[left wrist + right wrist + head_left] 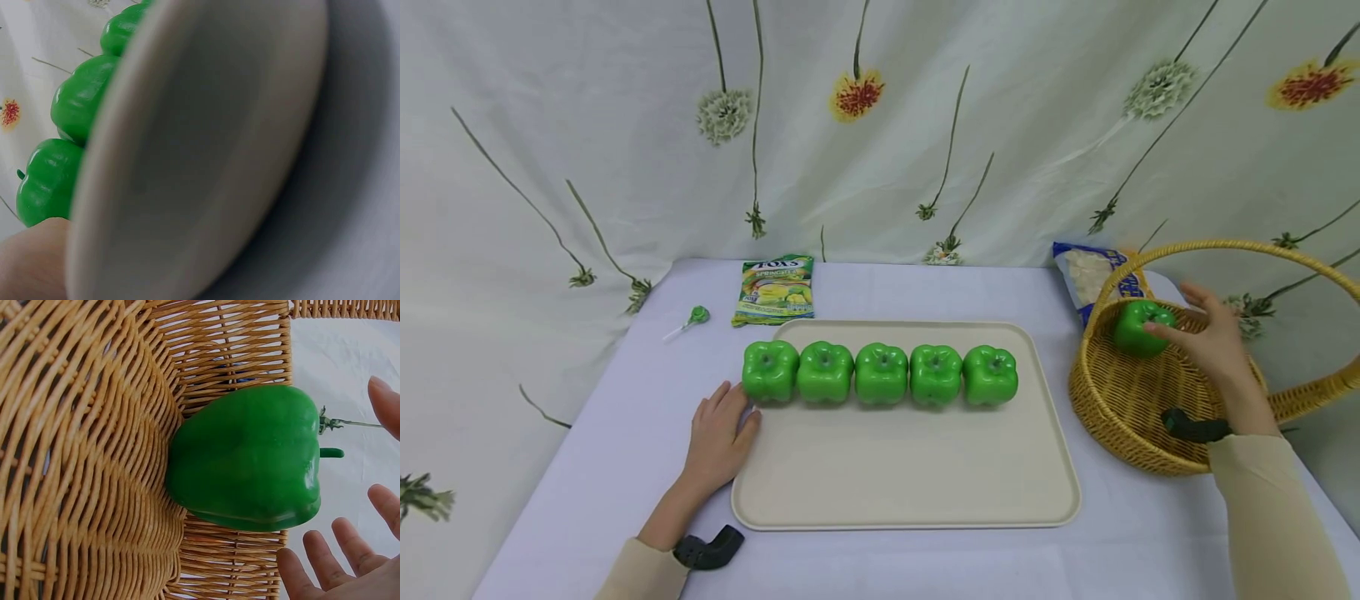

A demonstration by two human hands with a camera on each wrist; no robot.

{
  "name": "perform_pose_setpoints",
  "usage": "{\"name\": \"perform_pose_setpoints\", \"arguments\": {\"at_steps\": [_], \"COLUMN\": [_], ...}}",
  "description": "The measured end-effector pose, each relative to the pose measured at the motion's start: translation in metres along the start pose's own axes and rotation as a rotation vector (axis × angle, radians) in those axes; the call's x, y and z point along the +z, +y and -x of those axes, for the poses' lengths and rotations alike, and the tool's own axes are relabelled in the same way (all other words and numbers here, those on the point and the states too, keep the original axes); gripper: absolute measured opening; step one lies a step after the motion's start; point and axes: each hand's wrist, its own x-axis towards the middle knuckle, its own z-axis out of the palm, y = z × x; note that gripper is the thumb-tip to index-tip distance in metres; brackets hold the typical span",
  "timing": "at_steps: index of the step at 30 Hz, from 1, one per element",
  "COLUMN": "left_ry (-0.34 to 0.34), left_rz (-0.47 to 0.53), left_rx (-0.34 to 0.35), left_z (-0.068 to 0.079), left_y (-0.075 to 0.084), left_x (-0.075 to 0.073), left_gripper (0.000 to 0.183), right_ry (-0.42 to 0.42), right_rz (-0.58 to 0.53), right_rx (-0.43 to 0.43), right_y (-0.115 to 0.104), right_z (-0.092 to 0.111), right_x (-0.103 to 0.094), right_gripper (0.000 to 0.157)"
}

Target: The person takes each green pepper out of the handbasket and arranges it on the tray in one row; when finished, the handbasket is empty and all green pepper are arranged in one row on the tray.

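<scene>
Inside the wicker basket (1138,417), one green bell pepper (247,456) stands upright with its stem up. My right hand (1213,337) hovers by that pepper, thumb and fingers spread; a gap shows between them and the pepper in the right wrist view. At the left side of the beige tray (910,475), my left hand (718,437) lies with its fingers relaxed, fingertips right by the leftmost green bell pepper (771,372). Several green bell peppers (882,374) form a row along the tray's far part. The left wrist view shows the tray's rim close up.
Behind the tray lies a green candy packet (775,290), with a green lollipop (698,315) to its left. A blue-and-clear packet (1090,271) sits behind the basket. The tall basket handle (1225,245) arches over the right hand's area. White cloth covers the table.
</scene>
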Motion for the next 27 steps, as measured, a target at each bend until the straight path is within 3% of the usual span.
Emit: {"name": "perform_pose_setpoints", "arguments": {"at_steps": [6,16,27], "left_ry": [0.001,0.002,0.002], "left_rz": [0.0,0.001,-0.005], "left_rx": [-0.002,0.005,0.001], "left_z": [0.0,0.001,0.001], "left_y": [0.0,0.0,-0.001], "left_x": [0.0,0.0,0.0], "left_gripper": [0.041,0.043,0.042], "right_ry": [-0.039,-0.166,-0.182], "right_rz": [0.017,0.021,0.097], "right_rx": [0.007,-0.029,-0.027], "right_y": [0.01,-0.008,-0.007], "right_z": [-0.005,0.009,0.01], "right_x": [0.001,-0.001,0.001], "right_gripper": [0.094,0.089,0.076]}}
